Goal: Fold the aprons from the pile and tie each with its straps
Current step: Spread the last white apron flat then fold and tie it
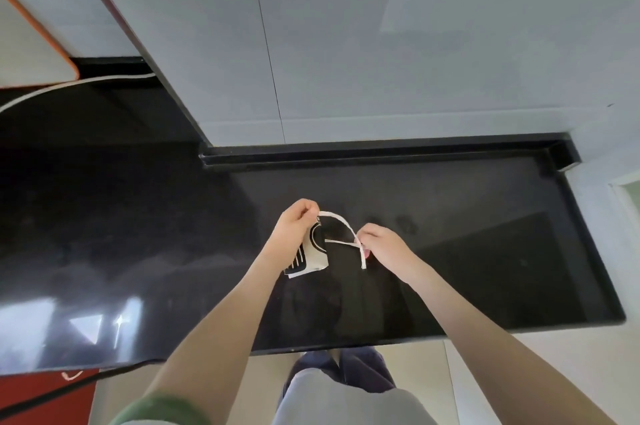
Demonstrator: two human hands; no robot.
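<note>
A folded apron [311,256], cream with a black pattern, lies as a small bundle on the black countertop [485,251], partly hidden under my left wrist. Its thin white strap [341,221] arcs from my left hand over to my right. My left hand [296,225] pinches one end of the strap just above the bundle. My right hand [381,244] pinches the strap to the right of the bundle, where it crosses another short strap piece; a loose end hangs down below the fingers.
Grey cabinet doors [346,43] hang above the back of the counter. A white board with an orange rim [31,40] and a white cable [69,85] sit at the far left. The counter's front edge [346,345] runs just before my legs. Red surface at bottom left.
</note>
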